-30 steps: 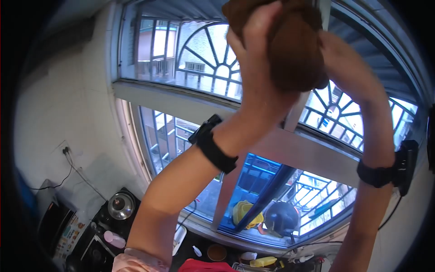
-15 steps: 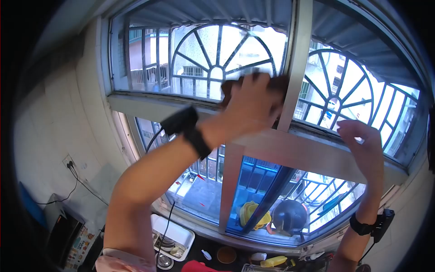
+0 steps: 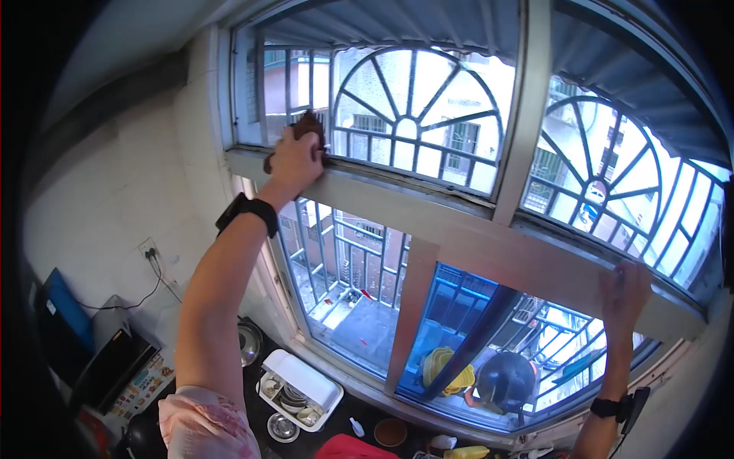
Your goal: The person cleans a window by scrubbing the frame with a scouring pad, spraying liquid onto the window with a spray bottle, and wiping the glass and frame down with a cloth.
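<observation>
Our left hand point(image 3: 294, 162) has its grip clamped on a brown cloth point(image 3: 310, 131), pressed to the ledge of the upper window frame point(image 3: 367, 177), near its left end. Our right hand point(image 3: 625, 294) is raised by the crossbar's right part, its grip blurred, so we cannot tell how the fingers stand. Below, a white dish box point(image 3: 329, 386) sits on the dark worktop point(image 3: 345, 419).

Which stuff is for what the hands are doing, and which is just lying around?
Being used:
- brown cloth, in the left hand
- window frame, with the cloth at its ledge and the right hand by it

Just lying around:
- white dish box
- metal bowl
- yellow basket, behind the glass
</observation>
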{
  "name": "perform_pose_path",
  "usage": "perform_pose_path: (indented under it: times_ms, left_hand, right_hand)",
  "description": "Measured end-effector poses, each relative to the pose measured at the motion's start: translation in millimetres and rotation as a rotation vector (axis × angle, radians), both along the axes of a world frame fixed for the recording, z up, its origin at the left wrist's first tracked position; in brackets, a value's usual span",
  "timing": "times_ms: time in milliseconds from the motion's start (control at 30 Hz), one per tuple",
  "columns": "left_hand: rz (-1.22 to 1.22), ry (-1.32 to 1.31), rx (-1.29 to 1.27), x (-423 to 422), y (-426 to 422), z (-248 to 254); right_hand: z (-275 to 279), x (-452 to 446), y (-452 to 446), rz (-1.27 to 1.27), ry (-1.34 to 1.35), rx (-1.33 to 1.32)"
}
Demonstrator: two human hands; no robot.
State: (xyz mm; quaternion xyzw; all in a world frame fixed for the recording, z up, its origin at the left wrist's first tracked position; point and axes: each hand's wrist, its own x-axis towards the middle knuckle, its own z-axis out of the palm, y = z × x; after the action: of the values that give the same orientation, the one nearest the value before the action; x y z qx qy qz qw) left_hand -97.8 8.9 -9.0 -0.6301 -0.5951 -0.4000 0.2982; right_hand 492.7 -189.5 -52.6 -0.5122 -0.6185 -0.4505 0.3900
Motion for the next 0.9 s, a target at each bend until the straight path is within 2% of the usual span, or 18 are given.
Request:
perform_pose_path:
  times_ms: [100, 200, 267, 333, 433, 500, 600, 667, 733, 800, 833, 900]
  left_hand:
    - [-0.271, 0.077, 0.104, 43.0, -18.2, -6.2]
    - [-0.635, 0.098, 0.236, 124.6, -61.6, -11.7]
    - [-0.751, 0.123, 0.197, 161.5, -77.6, -16.5]
    - [-0.622, 0.265, 0.09, 174.8, -95.8, -7.6]
    - [-0.56, 0.143, 0.141, 140.2, -70.5, -6.0]
    - [-0.482, 0.04, 0.169, 93.3, -49.7, -5.8]
    - [-0.174, -0.017, 0.19, -0.9, -13.1, -7.2]
    - [-0.062, -0.04, 0.212, -76.9, 27.4, -11.5]
    - [0.064, -0.019, 0.22, -155.7, 70.4, -18.3]
    - [0.168, -0.069, 0.213, -203.7, 94.0, -17.2]
    - [0.218, -0.115, 0.2, -221.4, 103.4, -16.3]
    - [0.235, -0.118, 0.191, -262.4, 118.1, -15.9]
  right_hand:
    - [-7.2, 9.4, 16.4, 0.076, -0.046, 0.048]
    - [-3.7, 13.3, 12.1, 0.137, 0.06, -0.025]
    - [-3.3, 13.6, 11.3, 0.174, 0.03, 0.005]
    - [-6.1, 26.0, 14.6, 0.165, 0.032, 0.014]
    - [-20.1, 44.1, 20.4, 0.129, 0.097, 0.006]
    - [-22.3, 42.0, 23.7, 0.148, 0.141, 0.061]
    - [-32.5, 69.9, 33.0, 0.077, 0.084, 0.106]
    - [-40.9, 107.5, 30.7, 0.047, 0.238, -0.032]
    - [-62.7, 152.6, 36.5, -0.11, 0.117, -0.003]
    - [-77.3, 189.6, 49.6, -0.393, -0.288, 0.211]
    - [-71.4, 170.4, 49.3, -0.279, -0.115, 0.214]
    - [-39.0, 69.1, 42.1, -0.045, 0.239, 0.22]
